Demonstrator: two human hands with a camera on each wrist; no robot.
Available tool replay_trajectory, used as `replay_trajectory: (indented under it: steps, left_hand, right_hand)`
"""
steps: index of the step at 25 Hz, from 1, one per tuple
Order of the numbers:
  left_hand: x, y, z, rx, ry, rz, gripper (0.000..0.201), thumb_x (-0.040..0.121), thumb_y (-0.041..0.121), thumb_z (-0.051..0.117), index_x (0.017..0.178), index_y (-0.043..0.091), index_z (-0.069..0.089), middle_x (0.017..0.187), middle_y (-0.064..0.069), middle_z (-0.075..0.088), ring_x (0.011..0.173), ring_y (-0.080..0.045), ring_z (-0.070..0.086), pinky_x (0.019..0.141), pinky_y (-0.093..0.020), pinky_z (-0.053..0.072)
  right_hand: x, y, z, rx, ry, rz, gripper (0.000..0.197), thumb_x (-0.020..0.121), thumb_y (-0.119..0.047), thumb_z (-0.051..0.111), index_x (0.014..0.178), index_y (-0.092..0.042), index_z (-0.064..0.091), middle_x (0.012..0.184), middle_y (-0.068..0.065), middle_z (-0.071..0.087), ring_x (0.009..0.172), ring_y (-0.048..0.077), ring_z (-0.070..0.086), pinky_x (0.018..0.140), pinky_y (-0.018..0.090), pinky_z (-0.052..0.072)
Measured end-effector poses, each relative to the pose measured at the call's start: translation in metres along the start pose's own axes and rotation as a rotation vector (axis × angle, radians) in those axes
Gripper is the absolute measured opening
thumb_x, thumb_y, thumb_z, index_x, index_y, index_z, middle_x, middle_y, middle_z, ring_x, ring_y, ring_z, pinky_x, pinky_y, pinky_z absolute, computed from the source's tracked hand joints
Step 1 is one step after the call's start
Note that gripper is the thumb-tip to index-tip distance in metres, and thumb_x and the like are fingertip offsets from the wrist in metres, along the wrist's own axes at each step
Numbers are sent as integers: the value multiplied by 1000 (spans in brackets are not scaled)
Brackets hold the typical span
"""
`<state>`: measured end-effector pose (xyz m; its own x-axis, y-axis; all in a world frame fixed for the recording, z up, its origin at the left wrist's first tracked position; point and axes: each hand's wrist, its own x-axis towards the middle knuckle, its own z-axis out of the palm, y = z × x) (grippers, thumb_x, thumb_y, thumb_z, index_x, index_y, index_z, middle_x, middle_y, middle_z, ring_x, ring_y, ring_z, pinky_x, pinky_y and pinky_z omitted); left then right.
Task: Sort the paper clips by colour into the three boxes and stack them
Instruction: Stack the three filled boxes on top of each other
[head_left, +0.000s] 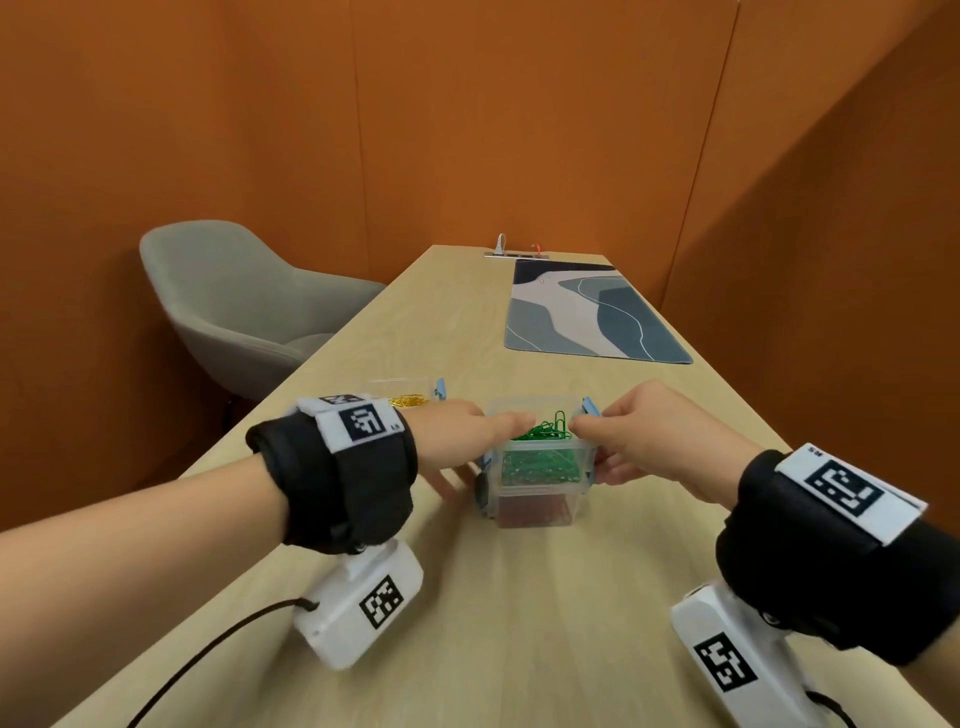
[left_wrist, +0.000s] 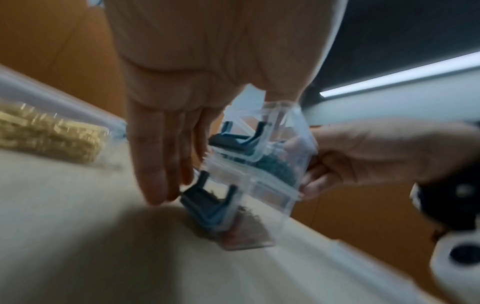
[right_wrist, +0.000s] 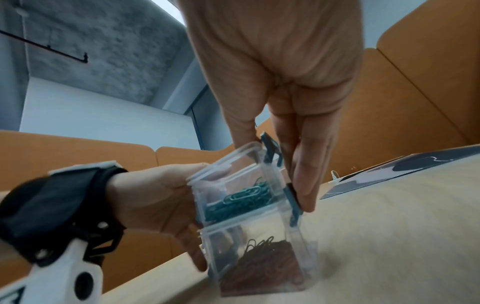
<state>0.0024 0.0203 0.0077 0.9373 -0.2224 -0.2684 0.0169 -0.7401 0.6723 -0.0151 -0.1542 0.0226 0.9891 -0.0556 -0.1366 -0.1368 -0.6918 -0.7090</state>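
Note:
Two clear boxes stand stacked at the table's middle. The upper one, the green clip box (head_left: 540, 457) (right_wrist: 233, 195), has no lid on and sits on the red clip box (head_left: 535, 512) (right_wrist: 262, 265). My right hand (head_left: 602, 441) (right_wrist: 285, 148) pinches the green clip box, thumb on its rim and fingers down its right side over the blue latch (head_left: 590, 405). My left hand (head_left: 467, 434) (left_wrist: 161, 164) lies against the stack's left side, fingers straight beside the latches. A third box with gold clips (head_left: 410, 396) (left_wrist: 52, 135) stands behind my left wrist.
The wooden table (head_left: 519, 623) runs away from me. A patterned desk mat (head_left: 587, 317) lies at the far right. A grey chair (head_left: 244, 296) stands at the left edge, and orange walls close in all round. A black cable (head_left: 208, 654) trails from my left wrist.

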Motion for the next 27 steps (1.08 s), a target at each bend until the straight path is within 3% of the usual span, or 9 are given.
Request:
replay_trajectory:
  steps: [4,6,9,12,15,18,23,27]
  left_hand:
    - [1,3,-6,-197,11,-151,57,91,51,46,115,0,56,96,-14,65,65,-23,64,66,-30,57]
    - [0,5,-10,-177,31,-198,61,90,53,47,112,-3,54,86,-17,64,60,-22,62,58,-28,56]
    - [0,2,-15,-150,-49,-282,66,86,64,40,114,5,54,84,-15,63,70,-24,62,56,-31,55]
    - [2,-3,-16,-162,-105,-307,63,84,68,39,112,15,60,98,-12,63,83,-24,64,54,-29,54]
    - [5,-7,-18,-272,-134,-354,65,82,62,51,120,9,55,110,-14,59,82,-25,66,47,-31,54]
    - [9,-11,-19,-307,-153,-374,68,80,55,55,126,5,50,117,-19,59,87,-31,67,57,-37,59]
    - [4,-8,-21,-280,-112,-373,64,82,50,57,129,9,45,108,-20,60,81,-31,67,60,-36,59]
    - [-2,-1,-23,-226,-18,-345,49,84,42,61,114,4,53,94,-16,60,69,-24,62,59,-32,57]
  right_hand:
    - [-4,-5,7,-25,-14,-32,37,89,-36,56,92,-3,71,85,8,74,74,18,72,80,35,58]
    - [-5,-7,9,-34,-17,-37,38,89,-39,55,91,-4,71,83,8,74,74,18,72,81,36,58]
    - [-7,-9,12,-64,-23,-40,39,90,-40,53,92,-6,71,85,7,74,76,17,72,82,35,57]
    - [-7,-9,12,-68,-23,-45,38,91,-39,53,93,-6,71,86,8,75,77,17,72,82,34,57]
    - [-5,-8,12,-70,-24,-47,39,90,-39,53,93,-4,71,85,8,75,77,17,72,82,35,57]
    - [-5,-8,12,-79,-31,-54,40,90,-41,53,92,-6,72,83,7,75,76,17,72,82,35,57]
    - [-4,-7,11,-78,-42,-64,42,90,-42,52,93,-5,72,83,8,75,77,17,72,83,35,57]
    - [-3,-8,13,-67,-54,-65,43,89,-43,54,94,-5,72,84,8,75,75,17,72,81,36,57]
